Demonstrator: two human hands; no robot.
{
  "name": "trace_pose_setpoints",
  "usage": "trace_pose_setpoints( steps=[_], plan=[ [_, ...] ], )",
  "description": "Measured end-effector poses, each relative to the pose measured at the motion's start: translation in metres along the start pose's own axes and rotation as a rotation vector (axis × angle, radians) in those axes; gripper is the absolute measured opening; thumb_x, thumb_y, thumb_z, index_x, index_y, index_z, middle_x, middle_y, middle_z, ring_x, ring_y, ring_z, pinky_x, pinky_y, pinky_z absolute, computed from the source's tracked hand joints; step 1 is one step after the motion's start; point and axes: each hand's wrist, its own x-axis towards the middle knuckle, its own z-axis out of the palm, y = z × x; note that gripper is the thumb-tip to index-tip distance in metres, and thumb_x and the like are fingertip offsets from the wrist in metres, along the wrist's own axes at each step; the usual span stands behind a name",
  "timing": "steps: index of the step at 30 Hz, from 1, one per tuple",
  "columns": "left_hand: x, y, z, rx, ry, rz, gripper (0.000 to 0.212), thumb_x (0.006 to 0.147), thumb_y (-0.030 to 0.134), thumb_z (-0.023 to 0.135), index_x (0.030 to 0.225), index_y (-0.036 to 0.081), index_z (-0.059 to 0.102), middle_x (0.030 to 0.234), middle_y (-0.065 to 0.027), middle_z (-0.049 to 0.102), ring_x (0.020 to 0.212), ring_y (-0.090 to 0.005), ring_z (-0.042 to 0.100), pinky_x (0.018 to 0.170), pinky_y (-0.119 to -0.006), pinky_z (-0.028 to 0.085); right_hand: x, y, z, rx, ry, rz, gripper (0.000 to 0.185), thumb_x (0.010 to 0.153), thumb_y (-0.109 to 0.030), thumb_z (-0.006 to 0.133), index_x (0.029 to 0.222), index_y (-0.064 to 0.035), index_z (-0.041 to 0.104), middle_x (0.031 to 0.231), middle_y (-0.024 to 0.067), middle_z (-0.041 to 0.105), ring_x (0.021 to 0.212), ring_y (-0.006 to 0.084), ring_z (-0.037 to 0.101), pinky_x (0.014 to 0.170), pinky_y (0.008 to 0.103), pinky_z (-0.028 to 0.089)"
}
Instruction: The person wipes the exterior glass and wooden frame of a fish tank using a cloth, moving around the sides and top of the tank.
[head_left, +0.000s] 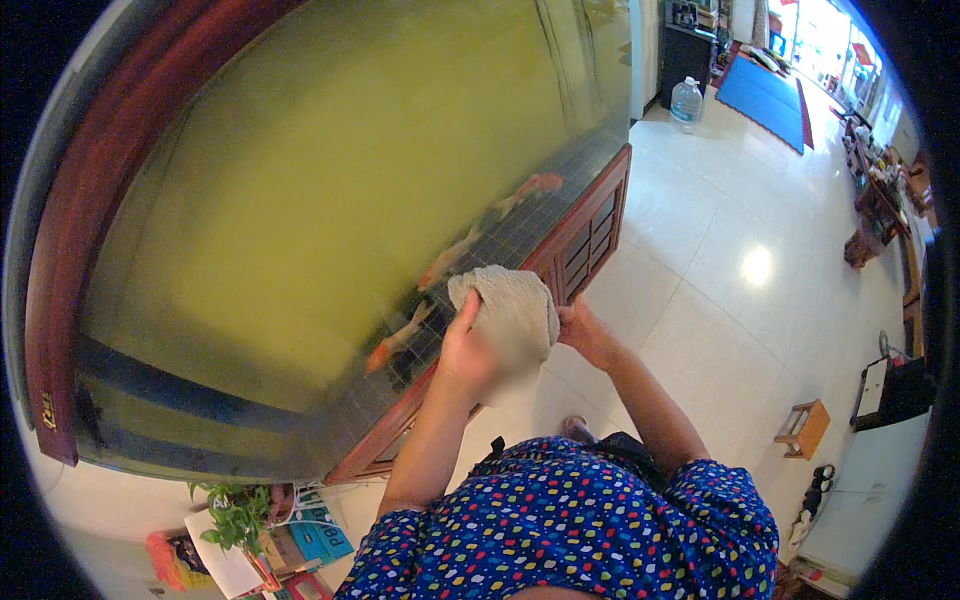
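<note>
A folded greyish-beige cloth (517, 304) is held between both hands in front of a large fish tank (300, 187). My left hand (469, 349) grips the cloth's near left side, with the thumb lying on top; part of this hand is blurred. At the cloth's right edge, my right hand (579, 330) has hold of it, its fingers mostly hidden behind the fabric. Behind the glass, the water looks yellow-green. Several orange-and-white fish (397, 341) swim low in the tank, over a dark gridded bottom.
The tank rests on a reddish wooden cabinet (592, 232). A potted plant (236, 517) and papers are at lower left. On the tiled floor (697, 247) stand a large plastic bottle (686, 105) and a small wooden stool (806, 429). A blue mat (761, 101) lies farther off.
</note>
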Motion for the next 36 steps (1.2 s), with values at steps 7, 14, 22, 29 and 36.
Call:
trace_pose_setpoints(
  steps=[7, 14, 22, 29, 36],
  plan=[
    [0.003, -0.002, -0.017, 0.103, 0.14, -0.025, 0.049, 0.093, 0.035, 0.05, 0.131, 0.005, 0.044, 0.13, -0.0127, 0.052, 0.12, -0.03, 0.048, 0.102, -0.047, 0.037, -0.009, -0.006, 0.011, -0.125, 0.035, -0.112, 0.06, 0.094, -0.046, 0.049, 0.133, -0.0017, 0.043, 0.123, 0.007, 0.054, 0.108, 0.0174, 0.053, 0.098, 0.0319, 0.038],
    [-0.019, -0.008, -0.033, 0.146, 0.069, -0.14, 0.051, 0.093, 0.037, 0.049, 0.133, 0.006, 0.041, 0.132, -0.0129, 0.049, 0.122, -0.0311, 0.047, 0.103, -0.048, 0.035, -0.027, 0.003, 0.023, -0.146, 0.057, 0.013, 0.061, 0.096, -0.046, 0.043, 0.142, -0.0088, 0.031, 0.122, 0.0079, 0.054, 0.109, 0.0172, 0.054, 0.094, 0.0342, 0.043],
    [-0.018, -0.036, -0.06, 0.073, 0.037, -0.196, 0.048, 0.093, 0.029, 0.054, 0.133, 0.006, 0.041, 0.131, -0.0135, 0.051, 0.122, -0.03, 0.048, 0.104, -0.048, 0.036, -0.049, 0.02, 0.028, 0.237, 0.175, -0.287, 0.052, 0.094, -0.018, 0.051, 0.142, -0.0074, 0.032, 0.117, 0.0085, 0.059, 0.108, 0.0194, 0.055, 0.093, 0.0347, 0.044],
    [-0.028, -0.004, -0.089, 0.54, 0.227, -0.318, 0.046, 0.084, 0.016, 0.066, 0.124, 0.003, 0.047, 0.115, -0.0126, 0.06, 0.1, -0.025, 0.061, 0.083, -0.04, 0.052, -0.086, 0.009, -0.012, -0.014, 0.534, -0.483, 0.035, 0.086, -0.007, 0.059, 0.12, -0.0018, 0.058, 0.102, 0.0049, 0.064, 0.089, 0.0141, 0.058, 0.079, 0.0267, 0.046],
    [-0.044, 0.012, -0.105, 1.129, 0.315, -0.3, 0.083, 0.075, 0.023, 0.077, 0.14, 0.006, 0.028, 0.109, -0.0136, 0.062, 0.096, -0.0219, 0.061, 0.08, -0.035, 0.051, -0.117, -0.013, -0.005, -0.306, 0.569, -0.383, 0.033, 0.078, -0.005, 0.067, 0.111, -0.0041, 0.065, 0.09, 0.003, 0.063, 0.078, 0.0128, 0.057, 0.065, 0.0268, 0.048]
  ],
)
